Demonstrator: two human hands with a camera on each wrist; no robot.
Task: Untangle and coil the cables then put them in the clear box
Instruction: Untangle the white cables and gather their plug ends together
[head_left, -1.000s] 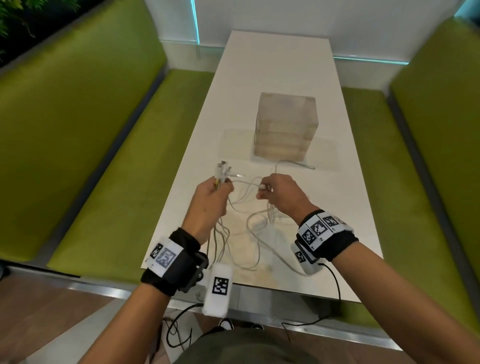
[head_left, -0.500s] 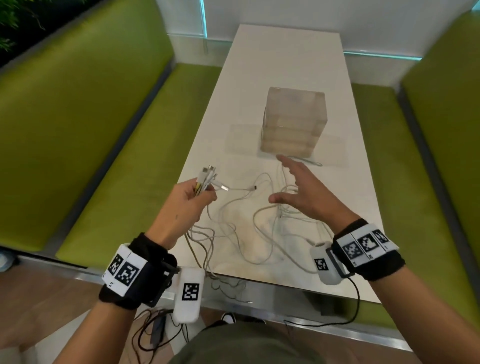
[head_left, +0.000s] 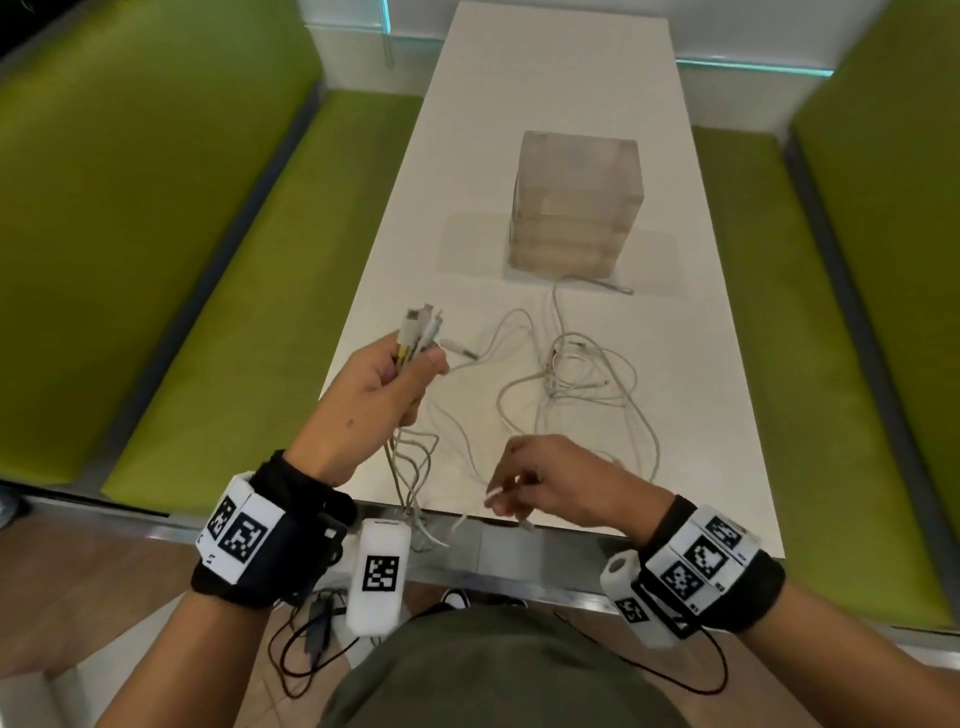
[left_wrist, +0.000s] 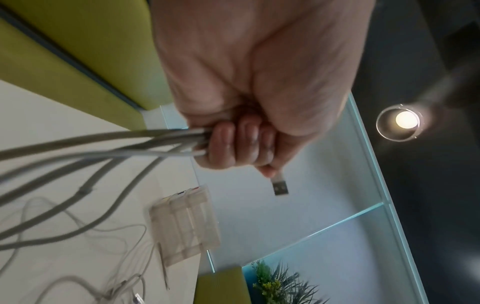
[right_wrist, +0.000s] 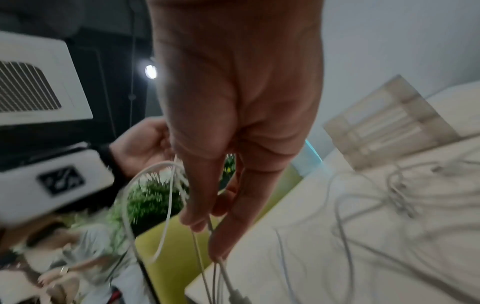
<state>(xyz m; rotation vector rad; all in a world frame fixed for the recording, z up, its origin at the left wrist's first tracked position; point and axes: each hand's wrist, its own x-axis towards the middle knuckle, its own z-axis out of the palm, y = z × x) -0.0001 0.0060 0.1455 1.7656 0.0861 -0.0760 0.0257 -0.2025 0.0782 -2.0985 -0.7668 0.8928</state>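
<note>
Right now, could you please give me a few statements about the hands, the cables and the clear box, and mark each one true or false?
1. The left hand grips a bundle of cable ends. True.
2. The clear box lies tipped on its side at the table's near edge. False: it stands upright, further along the white table, beyond the loose cables.
3. The right hand pinches thin cable strands near the table's near edge. True.
4. All cables are already coiled inside the box. False: they lie loose and tangled on the table.
5. A USB plug sticks out of the left hand's grip. True.
</note>
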